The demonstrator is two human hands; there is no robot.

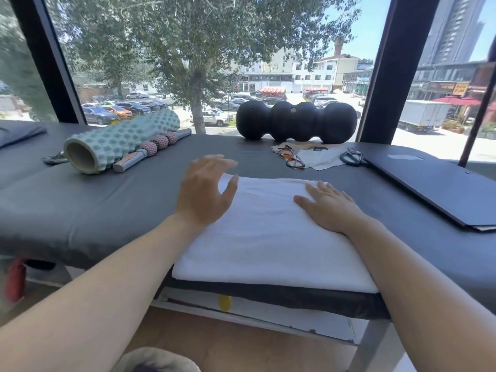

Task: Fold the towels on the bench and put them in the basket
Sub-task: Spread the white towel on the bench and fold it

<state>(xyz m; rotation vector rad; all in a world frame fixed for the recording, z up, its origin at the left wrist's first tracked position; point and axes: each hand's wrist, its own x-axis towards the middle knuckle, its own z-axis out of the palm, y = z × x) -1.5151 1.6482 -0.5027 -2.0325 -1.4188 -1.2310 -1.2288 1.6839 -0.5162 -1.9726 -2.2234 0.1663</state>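
- both forearms are reaching in from the near edge toward the white towel [268,232], which is lying folded into a thick rectangle on the dark counter [107,205], its near edge hanging level with the counter's front lip.
- right hand [326,206] is lying flat on the towel's right half, palm down, fingers [322,187] straight and together, pressing the cloth rather than gripping it.
- left hand [204,191] is hovering over the towel's far-left corner, blurred, fingers spread wide and holding nothing; whether it is touching the cloth is not clear.
- by my reading, the step in hand is smoothing or setting up a further fold.
- next move is likely calling for pinching an edge and carrying it across, or lifting the bundle.
- no basket is showing, so finding it is coming first.
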